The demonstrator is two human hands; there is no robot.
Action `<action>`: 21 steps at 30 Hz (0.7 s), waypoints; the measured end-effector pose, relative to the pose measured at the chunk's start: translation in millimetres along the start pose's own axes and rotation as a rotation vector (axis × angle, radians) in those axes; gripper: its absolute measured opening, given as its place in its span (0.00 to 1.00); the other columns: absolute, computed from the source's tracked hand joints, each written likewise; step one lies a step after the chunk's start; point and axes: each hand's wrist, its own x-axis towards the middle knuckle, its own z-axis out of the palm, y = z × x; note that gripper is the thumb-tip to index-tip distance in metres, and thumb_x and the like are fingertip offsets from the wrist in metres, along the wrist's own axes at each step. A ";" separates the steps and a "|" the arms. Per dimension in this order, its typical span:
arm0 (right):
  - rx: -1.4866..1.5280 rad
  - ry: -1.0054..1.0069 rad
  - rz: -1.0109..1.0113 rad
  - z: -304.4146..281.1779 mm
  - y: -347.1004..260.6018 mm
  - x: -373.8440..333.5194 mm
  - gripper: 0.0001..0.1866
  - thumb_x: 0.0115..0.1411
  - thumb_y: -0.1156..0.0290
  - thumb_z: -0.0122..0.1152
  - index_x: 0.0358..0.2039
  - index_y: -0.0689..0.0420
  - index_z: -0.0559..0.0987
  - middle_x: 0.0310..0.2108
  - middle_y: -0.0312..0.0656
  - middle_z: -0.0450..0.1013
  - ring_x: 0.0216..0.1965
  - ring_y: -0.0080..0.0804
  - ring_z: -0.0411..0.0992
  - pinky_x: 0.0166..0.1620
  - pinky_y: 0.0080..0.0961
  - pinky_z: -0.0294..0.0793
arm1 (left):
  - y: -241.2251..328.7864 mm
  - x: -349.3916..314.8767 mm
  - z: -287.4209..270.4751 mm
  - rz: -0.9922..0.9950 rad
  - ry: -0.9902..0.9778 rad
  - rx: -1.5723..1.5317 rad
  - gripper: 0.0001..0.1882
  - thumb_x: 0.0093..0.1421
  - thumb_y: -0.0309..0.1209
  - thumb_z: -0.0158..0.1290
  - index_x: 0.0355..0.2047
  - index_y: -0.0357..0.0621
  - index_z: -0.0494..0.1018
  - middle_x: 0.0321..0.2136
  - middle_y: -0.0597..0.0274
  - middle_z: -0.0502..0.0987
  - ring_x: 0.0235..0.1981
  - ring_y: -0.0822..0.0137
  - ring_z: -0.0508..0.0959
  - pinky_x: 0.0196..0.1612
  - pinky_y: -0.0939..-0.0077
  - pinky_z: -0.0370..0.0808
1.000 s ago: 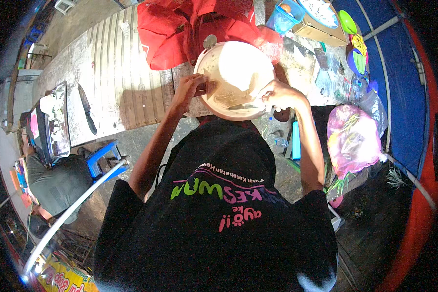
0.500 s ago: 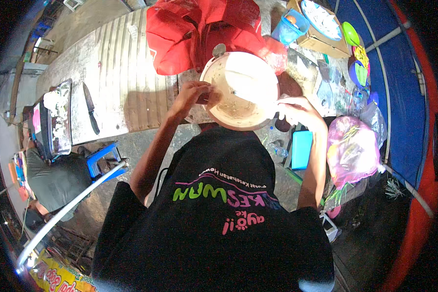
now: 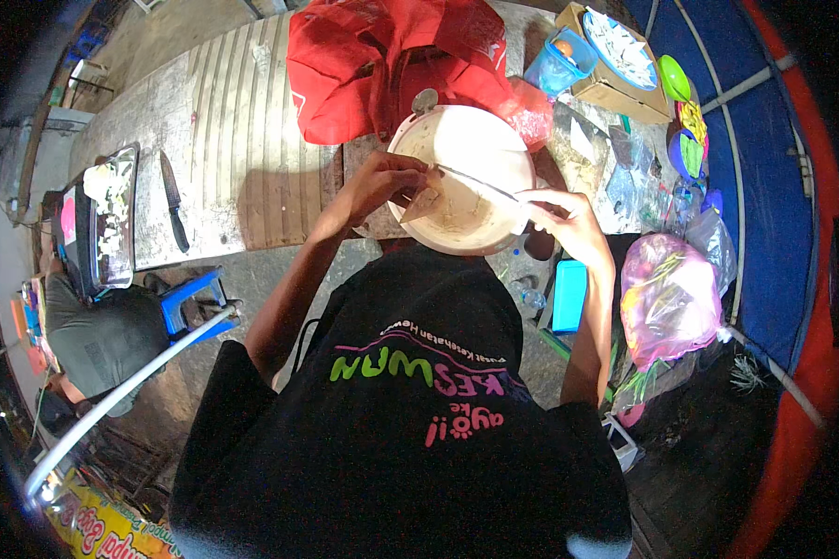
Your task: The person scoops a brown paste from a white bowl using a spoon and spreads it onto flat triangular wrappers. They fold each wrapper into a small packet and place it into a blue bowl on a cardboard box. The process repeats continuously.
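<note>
A round white basin [image 3: 480,219] with bits of residue inside stands at the table edge in front of me. Over its left side, my left hand [image 3: 389,184] pinches a small, thin, see-through brownish piece, perhaps a packet [image 3: 421,202]. Above the basin's right rim, the fingers of my right hand [image 3: 573,225] are closed on one end of a thin, dark, straight tool [image 3: 480,181]. Its other end reaches to the fingertips of my left hand. Glare and its thinness hide what kind of tool it is.
Behind the basin lies a red bag [image 3: 345,79]. A knife [image 3: 172,203] and a metal tray [image 3: 116,228] with white pieces are on the left, near a person in grey [image 3: 107,321]. To the right are a blue container [image 3: 561,63], a cardboard box [image 3: 615,96] and a pink plastic bag [image 3: 671,293].
My left hand has moved right, over the basin, with the see-through piece. My right hand has brought the thin tool across the basin toward it.
</note>
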 end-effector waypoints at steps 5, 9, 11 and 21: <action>-0.193 0.115 -0.141 11.1 -21.2 -6.0 0.12 0.56 0.80 0.65 0.42 0.63 0.82 0.33 0.42 0.79 0.36 0.26 0.75 0.44 0.23 0.73 | -3.3 2.4 1.2 0.017 0.022 -0.132 0.16 0.64 0.31 0.50 0.46 0.32 0.77 0.35 0.59 0.82 0.33 0.71 0.81 0.39 0.77 0.78; -0.282 0.203 -0.223 13.2 -28.5 -7.1 0.13 0.55 0.83 0.63 0.42 0.62 0.83 0.34 0.41 0.78 0.36 0.27 0.76 0.43 0.22 0.74 | -2.4 4.4 1.4 0.052 0.041 -0.154 0.15 0.65 0.31 0.50 0.46 0.32 0.77 0.35 0.58 0.82 0.34 0.70 0.81 0.41 0.78 0.79; -0.337 0.235 -0.197 10.6 -28.3 -9.5 0.13 0.55 0.84 0.62 0.42 0.62 0.83 0.35 0.41 0.78 0.36 0.27 0.76 0.43 0.22 0.74 | -0.2 3.2 0.4 0.059 0.043 -0.127 0.15 0.65 0.31 0.50 0.46 0.32 0.77 0.36 0.57 0.81 0.35 0.70 0.81 0.42 0.77 0.79; -0.744 0.110 -0.084 58.4 15.4 10.5 0.13 0.55 0.70 0.64 0.40 0.59 0.82 0.38 0.51 0.79 0.41 0.49 0.77 0.48 0.39 0.73 | 13.1 -0.8 8.8 0.144 0.101 -0.211 0.14 0.67 0.30 0.49 0.48 0.32 0.73 0.39 0.56 0.81 0.38 0.68 0.81 0.43 0.73 0.80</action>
